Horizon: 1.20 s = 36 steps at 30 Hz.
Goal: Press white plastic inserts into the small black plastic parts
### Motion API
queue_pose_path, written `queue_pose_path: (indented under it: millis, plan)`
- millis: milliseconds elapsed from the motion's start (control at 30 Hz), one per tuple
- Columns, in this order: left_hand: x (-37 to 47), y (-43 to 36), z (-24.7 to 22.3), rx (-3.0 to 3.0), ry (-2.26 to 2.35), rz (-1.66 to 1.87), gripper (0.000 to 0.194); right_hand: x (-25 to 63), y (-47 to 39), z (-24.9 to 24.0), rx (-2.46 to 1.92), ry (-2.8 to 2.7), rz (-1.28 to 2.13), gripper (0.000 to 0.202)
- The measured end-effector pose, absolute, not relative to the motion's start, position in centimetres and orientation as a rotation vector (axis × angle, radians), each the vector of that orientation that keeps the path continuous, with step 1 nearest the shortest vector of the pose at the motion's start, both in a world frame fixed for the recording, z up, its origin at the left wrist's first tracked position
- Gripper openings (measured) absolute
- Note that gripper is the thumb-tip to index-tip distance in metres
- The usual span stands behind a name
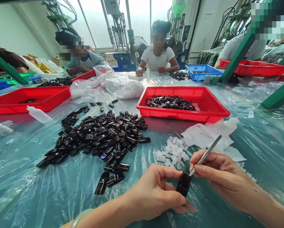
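A small black glossy piece (184, 183) sits low in the view, pinched between thumb and fingers of the left hand (153, 193). The right hand (218, 174) grips thin metal tweezers (205, 155), whose lower tip meets the top of that piece. Just beyond the piece lies a cluster of small white bits (172, 153), with a crumpled white cloth (203, 134) to its right. Left of the piece spreads a heap of black pieces (101, 134). Farther back stands 1 red tray (210, 109) holding more of them.
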State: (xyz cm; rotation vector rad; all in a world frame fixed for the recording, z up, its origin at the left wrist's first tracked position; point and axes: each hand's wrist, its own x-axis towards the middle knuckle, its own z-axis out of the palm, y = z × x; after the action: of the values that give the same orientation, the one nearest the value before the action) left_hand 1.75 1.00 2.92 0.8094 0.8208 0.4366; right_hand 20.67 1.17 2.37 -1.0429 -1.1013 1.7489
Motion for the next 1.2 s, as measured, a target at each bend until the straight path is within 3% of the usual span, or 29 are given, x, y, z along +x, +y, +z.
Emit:
queue_pose_path:
  millis: [1200]
  plan:
    - [1.95,0.99,2.84,0.882,0.870,0.406,0.032,20.39,1.10,1.94,-1.109,-1.167,1.656,0.012]
